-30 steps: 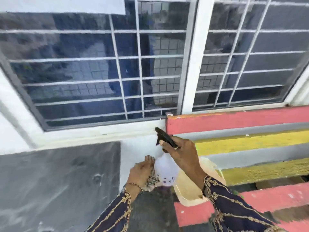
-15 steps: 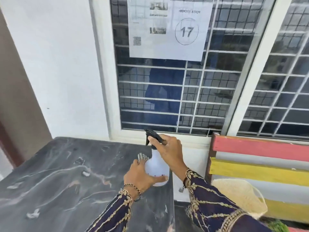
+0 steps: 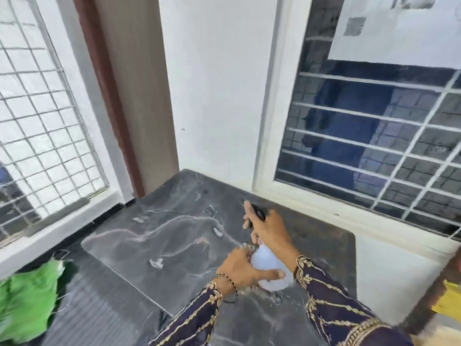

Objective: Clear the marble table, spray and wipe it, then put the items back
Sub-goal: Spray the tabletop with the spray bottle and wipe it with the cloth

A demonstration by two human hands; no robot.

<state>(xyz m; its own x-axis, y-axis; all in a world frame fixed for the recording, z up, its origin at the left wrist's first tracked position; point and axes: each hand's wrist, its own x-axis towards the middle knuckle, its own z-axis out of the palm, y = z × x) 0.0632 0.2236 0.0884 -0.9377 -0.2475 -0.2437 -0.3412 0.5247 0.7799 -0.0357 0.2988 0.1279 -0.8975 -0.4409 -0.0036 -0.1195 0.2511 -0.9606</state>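
Swung leftward since the earlier frame, spray bottle [image 3: 268,267] hangs over the marble desk [image 3: 162,233], right hand [image 3: 270,229] fingers clamped round its black trigger head, left hand [image 3: 239,269] gripping its white body; an over-high nozzle risks misting the wall instead.

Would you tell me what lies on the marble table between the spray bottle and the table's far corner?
Nothing: in the head view, that stretch of the marble table is bare veined stone beyond the spray bottle.

White wall [image 3: 219,96] in middle; dark barred window [image 3: 361,151] at right, paper sheet [image 3: 399,33] on glass; brown door frame [image 3: 107,96] and bright grilled window [image 3: 37,108] at left
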